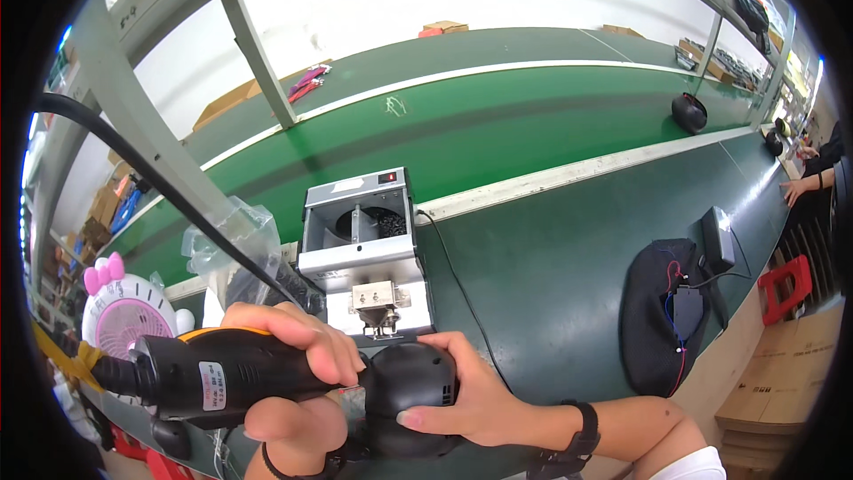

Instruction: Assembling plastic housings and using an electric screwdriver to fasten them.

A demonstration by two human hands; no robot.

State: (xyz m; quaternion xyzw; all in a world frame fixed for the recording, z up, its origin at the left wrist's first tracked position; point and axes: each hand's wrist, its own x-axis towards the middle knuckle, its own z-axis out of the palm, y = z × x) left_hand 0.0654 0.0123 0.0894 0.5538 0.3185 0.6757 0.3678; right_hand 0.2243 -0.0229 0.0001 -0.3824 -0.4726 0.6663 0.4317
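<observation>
At the table's near edge, left hand [293, 351] grips a screwdriver [213, 373]; right hand [471, 400] clasps a black housing [410, 382] before the feeder [360, 253]. Best keep the bit square, housing steady.

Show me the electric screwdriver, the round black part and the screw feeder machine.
electric screwdriver [209, 378], head view, on its black barrel below the left hand's fingers.
round black part [410, 382], head view, on its domed top.
screw feeder machine [359, 260], head view, on its grey front panel.
</observation>
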